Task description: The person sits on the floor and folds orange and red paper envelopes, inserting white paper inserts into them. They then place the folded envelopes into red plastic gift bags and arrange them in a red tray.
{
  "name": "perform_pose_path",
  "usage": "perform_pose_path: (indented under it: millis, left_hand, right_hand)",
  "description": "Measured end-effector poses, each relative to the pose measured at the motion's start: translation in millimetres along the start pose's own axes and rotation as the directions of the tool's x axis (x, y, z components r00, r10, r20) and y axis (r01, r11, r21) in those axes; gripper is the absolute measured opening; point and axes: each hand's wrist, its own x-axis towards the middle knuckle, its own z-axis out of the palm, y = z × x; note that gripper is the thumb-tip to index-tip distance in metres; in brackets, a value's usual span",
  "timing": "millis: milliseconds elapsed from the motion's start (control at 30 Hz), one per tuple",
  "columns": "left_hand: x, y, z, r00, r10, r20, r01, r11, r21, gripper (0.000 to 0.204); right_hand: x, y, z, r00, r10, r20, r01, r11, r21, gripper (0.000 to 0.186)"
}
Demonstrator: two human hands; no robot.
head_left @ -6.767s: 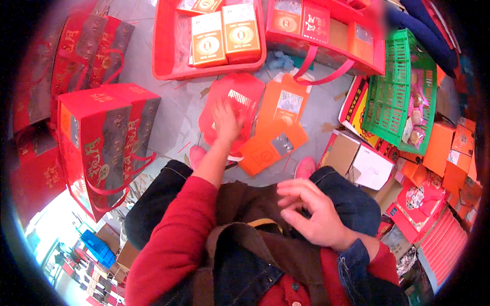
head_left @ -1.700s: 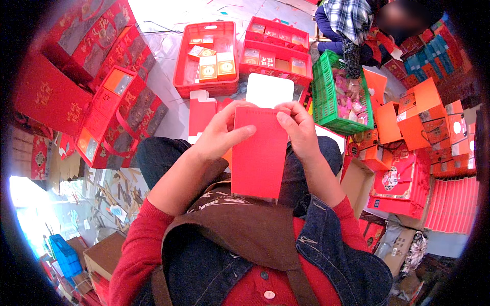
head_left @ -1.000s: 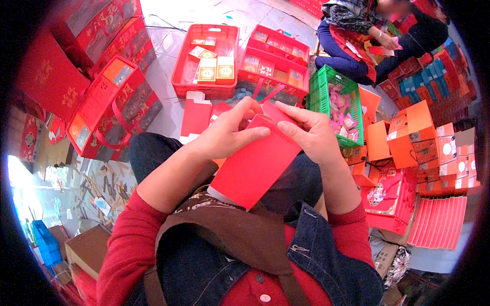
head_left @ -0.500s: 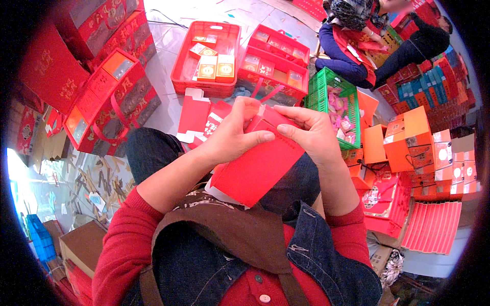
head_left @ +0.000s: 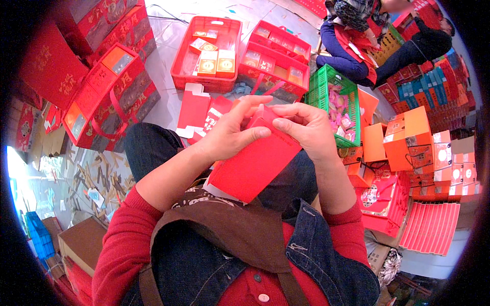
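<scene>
A red cardboard box [head_left: 252,166] lies slanted over my lap, its far end raised between my two hands. My left hand [head_left: 236,127] rests along the left side of that end, its thumb on the red face and its fingers curled over the far edge. At the upper right corner, my right hand [head_left: 309,127] pinches the box's end between thumb and fingers. A small pale flap shows between the fingertips. White inner card shows at the box's near end. Flat red box blanks [head_left: 194,109] lie just beyond my left hand.
Ahead stand a red crate [head_left: 178,71] with small boxes, red gift boxes [head_left: 275,86] and a green basket [head_left: 316,97] of pink packets. Red handled boxes [head_left: 115,104] stack at left, orange boxes [head_left: 406,137] at right. Another person [head_left: 342,48] sits at the far right.
My hands keep their hold at the box's far end, and the fingers have shifted slightly. The far person's hands have moved. The view has tilted a little.
</scene>
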Motion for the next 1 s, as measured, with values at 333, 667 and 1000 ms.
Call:
perform_pose_path:
  millis: [333, 667, 1000]
  left_hand:
    - [-0.8, 3.4, 1.0, 0.999, -0.002, 0.045, -0.002, 0.997, 0.075, 0.050]
    - [-3.0, -6.1, 12.7, 0.995, -0.034, -0.099, 0.035, 0.999, 0.016, 0.034]
    - [-4.5, -1.3, 7.6, 0.991, 0.075, -0.114, -0.042, 0.963, 0.267, 0.026]
  right_hand:
    - [0.5, -5.9, -1.5, 0.994, -0.098, 0.045, 0.105, 0.974, -0.203, 0.019]
    - [1.5, 3.1, 0.5, 0.952, -0.295, 0.077, 0.303, 0.893, -0.333, 0.016]
    - [-3.4, 0.3, 0.6, 0.939, -0.321, 0.123, 0.343, 0.893, -0.291, 0.024]
